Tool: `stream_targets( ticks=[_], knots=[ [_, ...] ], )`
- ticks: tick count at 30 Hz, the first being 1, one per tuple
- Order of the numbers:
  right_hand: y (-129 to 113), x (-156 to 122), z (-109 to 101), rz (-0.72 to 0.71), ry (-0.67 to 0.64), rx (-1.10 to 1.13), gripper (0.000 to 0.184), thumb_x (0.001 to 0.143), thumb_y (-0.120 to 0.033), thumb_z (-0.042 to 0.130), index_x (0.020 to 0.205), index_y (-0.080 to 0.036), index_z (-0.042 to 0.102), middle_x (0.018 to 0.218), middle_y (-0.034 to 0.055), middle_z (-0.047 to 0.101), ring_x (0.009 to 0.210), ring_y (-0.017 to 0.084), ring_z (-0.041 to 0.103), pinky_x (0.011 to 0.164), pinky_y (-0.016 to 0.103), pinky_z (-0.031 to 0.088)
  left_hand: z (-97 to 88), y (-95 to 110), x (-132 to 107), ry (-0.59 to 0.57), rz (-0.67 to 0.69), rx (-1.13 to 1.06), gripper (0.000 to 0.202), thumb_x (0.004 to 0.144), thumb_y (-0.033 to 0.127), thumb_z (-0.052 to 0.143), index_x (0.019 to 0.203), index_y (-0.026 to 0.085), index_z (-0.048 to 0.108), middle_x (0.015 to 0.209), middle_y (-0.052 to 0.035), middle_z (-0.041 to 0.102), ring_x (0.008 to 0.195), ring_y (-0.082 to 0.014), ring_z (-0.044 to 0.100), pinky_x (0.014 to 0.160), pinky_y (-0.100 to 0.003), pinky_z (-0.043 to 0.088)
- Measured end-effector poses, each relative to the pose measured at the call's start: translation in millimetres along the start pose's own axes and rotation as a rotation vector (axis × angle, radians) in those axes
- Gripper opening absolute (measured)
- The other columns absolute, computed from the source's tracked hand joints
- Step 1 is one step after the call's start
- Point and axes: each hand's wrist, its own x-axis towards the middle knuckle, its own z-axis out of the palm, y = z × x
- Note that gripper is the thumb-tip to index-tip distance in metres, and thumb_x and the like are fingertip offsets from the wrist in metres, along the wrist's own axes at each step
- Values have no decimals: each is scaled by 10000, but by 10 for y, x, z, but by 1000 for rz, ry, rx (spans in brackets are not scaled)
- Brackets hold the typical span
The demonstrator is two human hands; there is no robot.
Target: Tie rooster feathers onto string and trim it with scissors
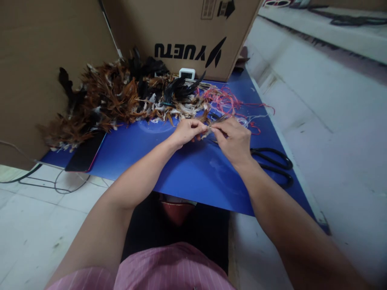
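Note:
My left hand point(190, 132) is closed in a pinch on a small brown feather point(204, 117) above the blue table. My right hand point(232, 137) meets it from the other side, thumb and forefinger pressed together at the quill end. Whatever lies between the right fingertips is too small to make out. Just behind both hands spreads a heap of brown, black and white feathers point(117, 92). Black-handled scissors point(273, 163) lie beside my right wrist, their blades partly hidden under that hand. Tangled pink string point(222, 100) and some white string lie beyond my right hand.
A blue tabletop point(193, 177) stands against a white wall on the right. Large cardboard boxes point(181, 24) rise at the back and left. A small white digital device point(187, 73) sits before the back box. A dark phone-like slab point(86, 153) lies at the left edge.

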Motion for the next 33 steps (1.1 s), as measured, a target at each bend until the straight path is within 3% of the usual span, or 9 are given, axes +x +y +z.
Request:
stream_targets(
  ticks=[4,8,13,18,23,33],
  knots=[
    [-1,5,-15,9,46,9,120,900,-241,563,873,-239,680,867,58,690,820,220,646,773,373,510,10,24,-6,30,1,-12,183,825,215,713,687,110,655,544,11,608,447,-55,526,440,-176,354],
    [53,-2,7,81,76,31,93,860,-208,592,915,-233,664,837,46,678,716,196,617,703,357,509,-22,57,11,157,-7,-84,222,857,210,675,659,122,627,580,23,615,443,-33,508,441,-164,354],
    [164,-72,130,-22,-97,-39,177,846,-165,576,970,-212,692,912,84,705,891,263,622,845,447,492,-115,57,56,313,-26,-244,227,864,230,677,671,131,610,610,32,612,439,-12,484,432,-147,344],
    [171,-146,217,-105,-316,-198,270,897,-166,530,1092,-198,715,1098,117,696,1017,299,560,853,471,442,-135,44,63,308,-24,-327,207,870,196,661,677,133,619,640,28,620,453,-10,487,431,-150,344],
    [121,-127,223,-133,-401,-233,192,920,-189,554,958,-192,742,1024,96,715,932,268,568,803,424,412,-106,53,49,284,-41,-320,198,873,190,649,683,137,631,655,31,631,462,-12,487,440,-155,346],
    [-79,-82,155,-217,-510,-292,123,932,-202,572,870,-159,669,923,97,659,914,253,498,759,367,326,-116,-27,88,264,-5,-289,229,840,257,698,662,131,629,631,26,621,455,-11,490,426,-145,332]
  ],
)
